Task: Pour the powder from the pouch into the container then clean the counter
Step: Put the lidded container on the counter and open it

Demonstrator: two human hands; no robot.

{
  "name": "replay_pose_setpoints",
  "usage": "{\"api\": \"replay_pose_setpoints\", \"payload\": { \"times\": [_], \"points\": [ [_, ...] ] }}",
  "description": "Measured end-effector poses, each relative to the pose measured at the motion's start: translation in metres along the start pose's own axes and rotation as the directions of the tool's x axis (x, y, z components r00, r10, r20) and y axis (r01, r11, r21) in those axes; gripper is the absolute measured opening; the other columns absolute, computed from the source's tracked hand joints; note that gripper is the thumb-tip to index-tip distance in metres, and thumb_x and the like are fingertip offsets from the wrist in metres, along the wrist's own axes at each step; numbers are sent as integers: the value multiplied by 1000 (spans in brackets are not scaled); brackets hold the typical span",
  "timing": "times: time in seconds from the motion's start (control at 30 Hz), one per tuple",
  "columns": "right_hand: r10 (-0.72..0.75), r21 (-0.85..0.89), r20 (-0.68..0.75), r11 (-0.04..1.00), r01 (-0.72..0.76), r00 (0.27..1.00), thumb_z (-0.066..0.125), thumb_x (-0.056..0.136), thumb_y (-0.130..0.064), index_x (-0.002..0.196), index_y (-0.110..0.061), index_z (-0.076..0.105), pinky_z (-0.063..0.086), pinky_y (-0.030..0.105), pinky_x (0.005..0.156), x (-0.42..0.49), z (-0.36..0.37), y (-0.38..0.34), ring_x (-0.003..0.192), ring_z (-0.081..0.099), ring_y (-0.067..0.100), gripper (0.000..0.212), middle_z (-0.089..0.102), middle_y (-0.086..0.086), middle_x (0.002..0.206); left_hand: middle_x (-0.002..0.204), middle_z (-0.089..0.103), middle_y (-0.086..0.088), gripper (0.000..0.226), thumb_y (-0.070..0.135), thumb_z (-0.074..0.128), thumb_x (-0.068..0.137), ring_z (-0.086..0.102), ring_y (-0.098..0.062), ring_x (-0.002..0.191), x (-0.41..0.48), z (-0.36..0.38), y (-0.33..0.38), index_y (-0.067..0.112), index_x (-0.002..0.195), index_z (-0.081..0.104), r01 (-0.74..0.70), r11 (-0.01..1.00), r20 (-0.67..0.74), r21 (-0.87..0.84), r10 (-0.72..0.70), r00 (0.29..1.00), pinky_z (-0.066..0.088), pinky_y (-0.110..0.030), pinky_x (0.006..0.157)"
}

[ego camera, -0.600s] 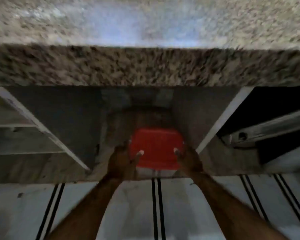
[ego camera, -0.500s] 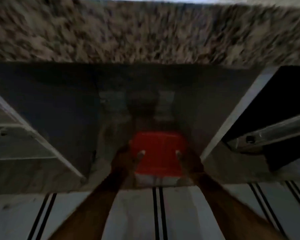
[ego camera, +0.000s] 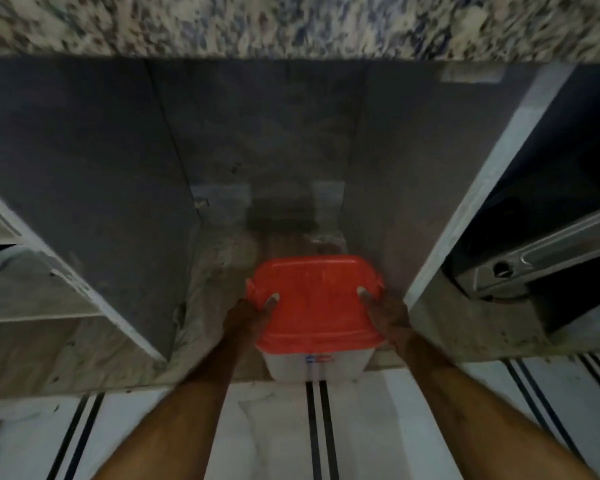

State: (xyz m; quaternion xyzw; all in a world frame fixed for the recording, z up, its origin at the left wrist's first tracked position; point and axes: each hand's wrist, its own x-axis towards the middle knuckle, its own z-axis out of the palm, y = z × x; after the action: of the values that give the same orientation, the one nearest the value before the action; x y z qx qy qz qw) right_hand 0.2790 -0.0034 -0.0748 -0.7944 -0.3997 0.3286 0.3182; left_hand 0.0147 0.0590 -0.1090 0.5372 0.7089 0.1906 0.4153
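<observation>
Two bare hands hold a clear plastic container (ego camera: 314,367) by its red lid (ego camera: 314,306), the left hand (ego camera: 246,315) at the lid's left edge and the right hand (ego camera: 385,311) at its right. Each grip is clamped on it, thumb laid over the top. The container is at the front lip of a dark cabinet recess (ego camera: 274,150) under the speckled granite table (ego camera: 291,22), above striped white floor tiles (ego camera: 274,427). Whether it rests there cannot be told.
</observation>
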Motion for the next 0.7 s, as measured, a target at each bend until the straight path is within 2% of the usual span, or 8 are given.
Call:
{"api": "replay_pose_setpoints", "payload": {
  "times": [0.07, 0.13, 0.2, 0.27, 0.4, 0.47, 0.57, 0.7],
  "points": [
    [32, 27, 8, 999, -32, 999, 60, 95, -54, 141, -11, 57, 44, 31, 102, -26, -18, -18, 123, 62, 36, 63, 67, 17, 131, 152, 55, -11, 84, 63, 66, 89, 54, -31, 137, -39, -19, 15, 17, 155, 44, -4, 997, -26, -72, 2, 1000, 35, -34, 119],
    [66, 70, 11, 995, -67, 998, 59, 83, -71, 135, -10, 62, 51, 36, 101, -55, -38, -34, 115, 67, 35, 80, 71, 16, 125, 153, 53, -6, 82, 58, 68, 90, 52, -29, 138, -82, -42, 31, 20, 157, 40, -22, 995, -52, -97, 17, 998, 32, -28, 115],
    [117, 110, 27, 987, -119, 993, 56, 72, -82, 133, -16, 63, 56, 46, 98, -86, -59, -45, 107, 70, 31, 90, 73, 10, 120, 145, 61, -7, 84, 71, 62, 86, 60, -31, 129, -125, -68, 47, 20, 152, 48, 59, 997, -24, -54, -60, 998, 42, -33, 110],
    [141, 112, 46, 983, -145, 989, 61, 79, -76, 125, -17, 66, 59, 44, 92, -129, -84, -74, 99, 72, 27, 75, 74, 6, 113, 135, 67, -9, 85, 78, 57, 85, 66, -33, 118, -171, -98, 65, 18, 144, 55, 161, 987, -1, -20, -161, 987, 50, -34, 99],
    [161, 101, 42, 981, -165, 986, 67, 93, -49, 121, -14, 62, 49, 31, 82, -213, -148, -148, 94, 66, 22, 46, 68, -1, 102, 125, 71, -5, 80, 81, 58, 81, 68, -31, 111, -269, -176, 117, 23, 135, 56, 158, 987, -47, -20, -159, 986, 47, -31, 89],
    [153, 67, 22, 986, -154, 988, 66, 91, -54, 117, -18, 63, 52, 33, 84, -256, -185, -186, 96, 67, 22, 46, 69, -4, 99, 115, 73, -2, 75, 82, 58, 79, 70, -26, 101, -319, -220, 150, 24, 127, 60, 139, 990, -54, -18, -140, 989, 48, -30, 83],
    [144, 30, -26, 989, -143, 989, 65, 88, -59, 129, -14, 59, 52, 38, 93, -306, -241, -247, 108, 65, 29, 61, 68, 6, 115, 101, 68, -2, 66, 73, 65, 81, 63, -25, 90, -384, -283, 210, 16, 112, 59, 161, 986, -101, -35, -164, 981, 43, -32, 76],
    [49, -29, -75, 998, -51, 996, 63, 90, -59, 131, -13, 59, 44, 33, 85, -355, -314, -335, 109, 64, 29, 62, 68, 9, 119, 92, 64, 4, 61, 72, 68, 81, 63, -18, 82, -450, -359, 279, 15, 99, 55, 72, 994, -144, -85, -84, 986, 41, -33, 63]
  ]
}}
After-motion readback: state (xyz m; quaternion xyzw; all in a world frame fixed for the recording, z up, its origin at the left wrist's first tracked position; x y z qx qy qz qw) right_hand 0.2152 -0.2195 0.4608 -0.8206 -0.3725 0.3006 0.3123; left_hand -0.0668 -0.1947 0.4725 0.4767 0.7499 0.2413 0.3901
